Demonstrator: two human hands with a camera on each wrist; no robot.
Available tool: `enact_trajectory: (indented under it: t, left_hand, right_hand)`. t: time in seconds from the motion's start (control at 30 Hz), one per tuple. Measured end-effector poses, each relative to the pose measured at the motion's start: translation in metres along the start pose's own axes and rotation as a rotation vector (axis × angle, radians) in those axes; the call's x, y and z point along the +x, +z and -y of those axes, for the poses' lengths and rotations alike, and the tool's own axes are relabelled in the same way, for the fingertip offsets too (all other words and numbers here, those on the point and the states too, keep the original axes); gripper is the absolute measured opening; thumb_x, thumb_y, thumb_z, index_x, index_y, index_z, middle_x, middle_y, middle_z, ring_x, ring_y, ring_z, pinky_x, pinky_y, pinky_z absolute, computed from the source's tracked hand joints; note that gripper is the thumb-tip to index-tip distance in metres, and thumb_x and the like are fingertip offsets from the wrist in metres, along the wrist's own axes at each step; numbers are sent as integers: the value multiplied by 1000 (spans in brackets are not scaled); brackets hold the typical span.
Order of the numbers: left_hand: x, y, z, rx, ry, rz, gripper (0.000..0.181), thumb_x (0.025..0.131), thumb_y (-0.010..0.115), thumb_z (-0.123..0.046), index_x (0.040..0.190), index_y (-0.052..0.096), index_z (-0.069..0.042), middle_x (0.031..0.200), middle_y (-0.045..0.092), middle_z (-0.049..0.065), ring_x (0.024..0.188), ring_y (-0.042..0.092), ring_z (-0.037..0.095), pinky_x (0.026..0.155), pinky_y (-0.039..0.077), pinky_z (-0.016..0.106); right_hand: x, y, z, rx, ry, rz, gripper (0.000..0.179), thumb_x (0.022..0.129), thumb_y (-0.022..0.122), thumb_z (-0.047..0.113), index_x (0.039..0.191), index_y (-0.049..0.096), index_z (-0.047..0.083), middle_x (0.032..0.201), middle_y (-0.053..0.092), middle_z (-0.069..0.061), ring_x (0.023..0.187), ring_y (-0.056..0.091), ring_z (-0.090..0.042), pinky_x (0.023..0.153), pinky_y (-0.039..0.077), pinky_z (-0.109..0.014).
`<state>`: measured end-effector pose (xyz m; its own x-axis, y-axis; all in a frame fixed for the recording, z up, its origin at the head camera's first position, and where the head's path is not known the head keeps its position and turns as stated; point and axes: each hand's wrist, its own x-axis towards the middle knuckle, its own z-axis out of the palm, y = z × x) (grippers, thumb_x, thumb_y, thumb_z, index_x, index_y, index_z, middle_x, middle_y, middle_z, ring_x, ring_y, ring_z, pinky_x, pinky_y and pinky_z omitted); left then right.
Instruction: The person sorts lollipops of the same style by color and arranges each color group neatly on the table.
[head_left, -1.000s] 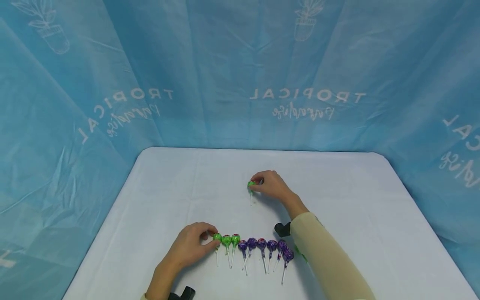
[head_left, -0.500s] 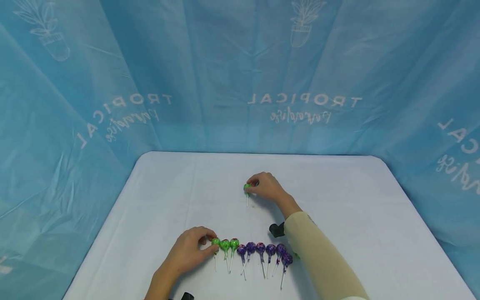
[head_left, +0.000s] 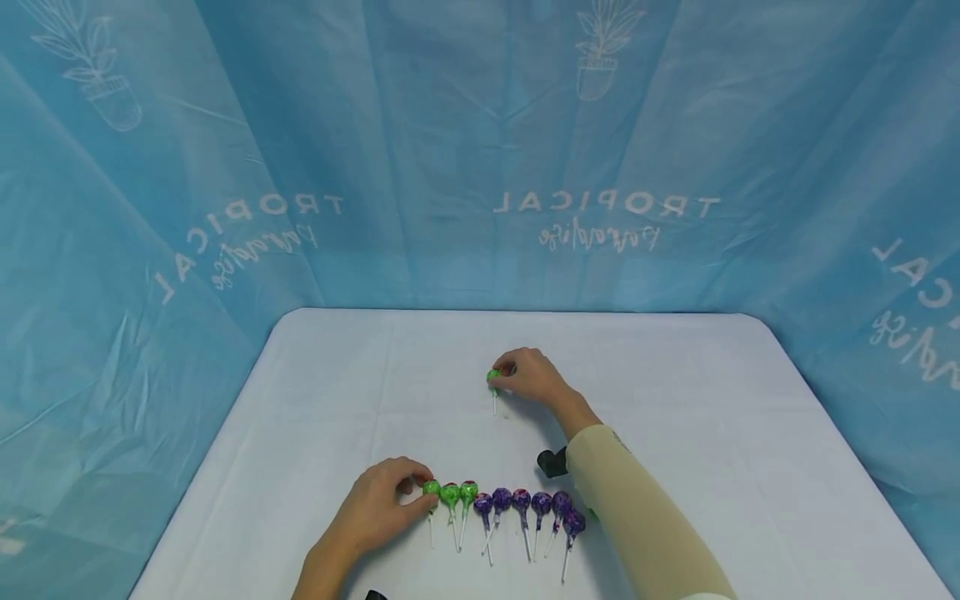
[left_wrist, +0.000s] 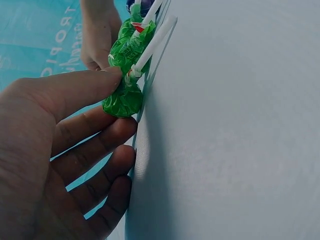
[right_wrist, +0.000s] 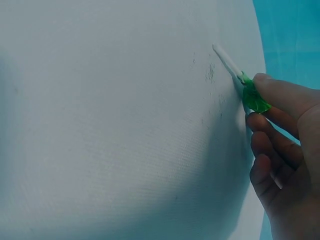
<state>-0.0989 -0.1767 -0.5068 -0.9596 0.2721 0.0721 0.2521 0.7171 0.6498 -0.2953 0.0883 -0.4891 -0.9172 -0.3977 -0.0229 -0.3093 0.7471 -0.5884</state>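
My left hand pinches the head of a green-wrapped lollipop between thumb and fingers, at the left end of a row. Beside it lie two more green lollipops, their white sticks pointing toward me. Several purple lollipops continue the row rightward, some with sticks crossing. Farther back on the table, my right hand grips a separate green lollipop by its wrapped head, stick toward me. A bit of green wrapper peeks out by the right sleeve, mostly hidden.
A white-covered table with rounded far corners carries everything. Blue printed curtain hangs behind it and at both sides. A black wrist-camera mount juts from the right forearm, low over the cloth.
My right hand has shifted slightly left with its green lollipop, then stayed there. The left hand keeps its pinch on the end lollipop. The head view has tilted up a little.
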Motion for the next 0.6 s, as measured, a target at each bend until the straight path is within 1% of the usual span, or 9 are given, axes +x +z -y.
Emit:
enact_trajectory:
  t: [0.27,0.43,0.6]
  left_hand:
    - [0,-1,-1,1,2,-1,20,82,75,-40,98,68,-32,88,59,-21,77,53,3,69,47,28]
    - [-1,-1,-1,-4,24,-8,21,82,75,-41,99,68,-29,87,59,-19,77,53,3,69,46,28]
    - [-1,-2,-1,-5,30,-2,21,83,74,-41,99,68,-28,88,59,-19,77,53,4,69,46,29]
  right_hand:
    - [-3,-5,5,18,-12,0,25,83,76,29,102,74,12,81,62,5,75,54,-14,69,45,-33]
    - [-4,-3,2,41,-3,-1,25,84,76,30,102,73,13,83,63,6,76,56,-13,70,46,-33]
    - [-5,-4,1,45,4,0,32,83,76,31,107,71,11,85,63,4,76,57,-13,69,46,-33]
